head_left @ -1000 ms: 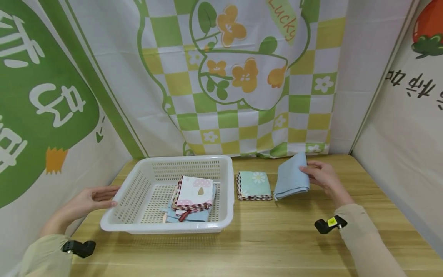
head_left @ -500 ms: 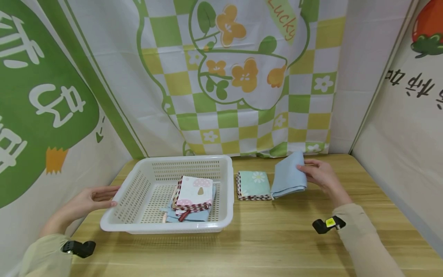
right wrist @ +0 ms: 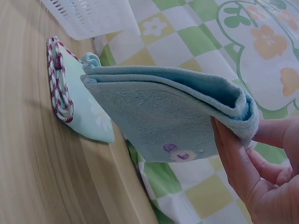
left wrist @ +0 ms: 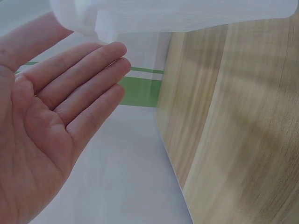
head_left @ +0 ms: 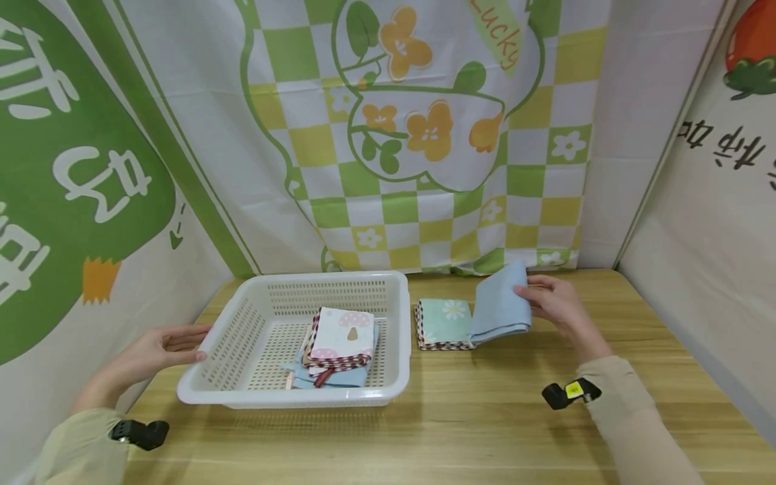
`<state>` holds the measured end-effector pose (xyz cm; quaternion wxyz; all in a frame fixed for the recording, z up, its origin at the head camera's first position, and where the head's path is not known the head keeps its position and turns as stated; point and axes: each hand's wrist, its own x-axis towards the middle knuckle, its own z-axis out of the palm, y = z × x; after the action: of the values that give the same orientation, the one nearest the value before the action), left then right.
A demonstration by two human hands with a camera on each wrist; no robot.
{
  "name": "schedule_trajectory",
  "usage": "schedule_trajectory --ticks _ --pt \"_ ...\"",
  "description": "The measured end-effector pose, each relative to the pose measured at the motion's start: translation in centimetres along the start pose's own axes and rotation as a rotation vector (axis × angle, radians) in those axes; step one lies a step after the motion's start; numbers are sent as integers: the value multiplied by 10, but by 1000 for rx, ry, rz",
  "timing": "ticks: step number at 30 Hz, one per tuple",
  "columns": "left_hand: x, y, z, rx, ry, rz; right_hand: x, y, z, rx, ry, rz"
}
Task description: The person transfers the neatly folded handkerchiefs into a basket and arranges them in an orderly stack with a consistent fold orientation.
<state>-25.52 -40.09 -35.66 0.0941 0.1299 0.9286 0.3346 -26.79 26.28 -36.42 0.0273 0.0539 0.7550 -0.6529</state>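
My right hand (head_left: 559, 304) pinches a folded light-blue towel (head_left: 500, 303) by its right edge and holds it tilted above the table. In the right wrist view the towel (right wrist: 159, 107) shows its stacked folds and a small purple flower patch. Its lower left corner comes right up to a folded mint towel (head_left: 445, 320) with a daisy and checked trim, lying on the table. My left hand (head_left: 151, 353) is at the left rim of a white plastic basket (head_left: 397, 337). Its fingers (left wrist: 88, 88) are straight, with their tips right at the rim.
Inside the basket lies a stack of folded towels, with a white mushroom-print one (head_left: 342, 333) on top. The wooden table (head_left: 473, 431) ends at a patterned cloth backdrop (head_left: 400, 229). Fabric walls stand on both sides.
My right hand has moved a little to the left with the blue towel, bringing it closer to the mint towel. The left hand and the basket have stayed in place.
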Motion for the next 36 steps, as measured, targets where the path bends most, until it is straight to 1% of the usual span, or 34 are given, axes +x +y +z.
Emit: schedule_trajectory --ticks 9,17,26,30,36 --pt "0 -1 0 -1 -1 -1 1 -3 8 6 3 -11" --pt "0 2 0 0 1 -3 0 -7 15 11 -4 -40" --pt "0 4 0 6 2 -7 2 -11 26 4 -28 -66" --pt "0 4 0 10 -3 -10 3 -13 31 -10 -27 -65" --pt "-1 1 0 -1 -6 -7 3 -17 36 1 -36 -61"
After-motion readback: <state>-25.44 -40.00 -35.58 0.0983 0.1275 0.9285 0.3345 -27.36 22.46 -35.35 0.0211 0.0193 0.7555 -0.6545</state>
